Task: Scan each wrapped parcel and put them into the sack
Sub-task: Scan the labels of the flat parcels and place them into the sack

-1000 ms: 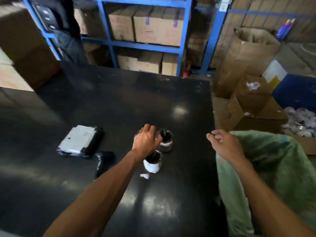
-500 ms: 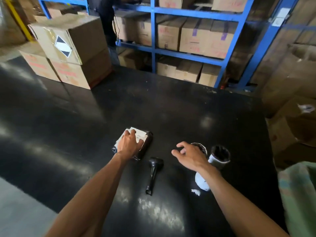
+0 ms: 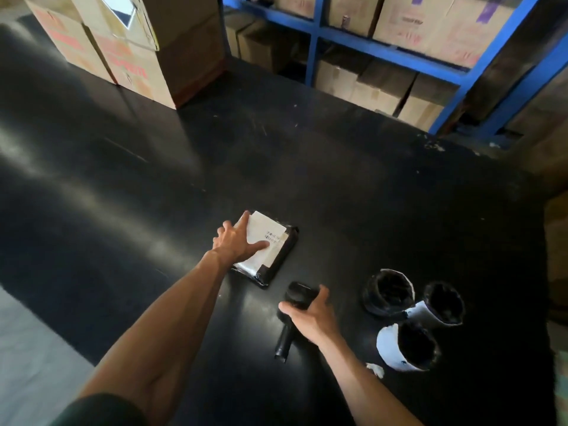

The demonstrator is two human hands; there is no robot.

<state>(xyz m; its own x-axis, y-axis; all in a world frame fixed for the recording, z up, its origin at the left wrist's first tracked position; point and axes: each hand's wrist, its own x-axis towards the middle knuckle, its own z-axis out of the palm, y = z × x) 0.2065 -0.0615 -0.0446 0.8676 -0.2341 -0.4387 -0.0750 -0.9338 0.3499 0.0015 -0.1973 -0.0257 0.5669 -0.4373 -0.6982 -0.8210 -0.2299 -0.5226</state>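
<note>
Here left hand [image 3: 238, 241] lies flat, fingers spread, on parcel [image 3: 266, 245]; right hand [image 3: 310, 315] curls around scanner [image 3: 293, 312].

left hand [image 3: 238, 241] flat on parcel [image 3: 267, 245] | right hand [image 3: 310, 315] – on scanner [image 3: 296, 302]

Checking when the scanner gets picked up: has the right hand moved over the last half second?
Yes. The right hand moved left, away from the three round parcels, onto the scanner.

Black glossy table [image 3: 307, 167]. Stacked cardboard boxes [image 3: 129, 47] on its far left corner. Blue shelving rack [image 3: 313, 44] behind, holding cartons [image 3: 442, 23]. Small white paper scrap [image 3: 375, 369] on the table's near right.
</note>
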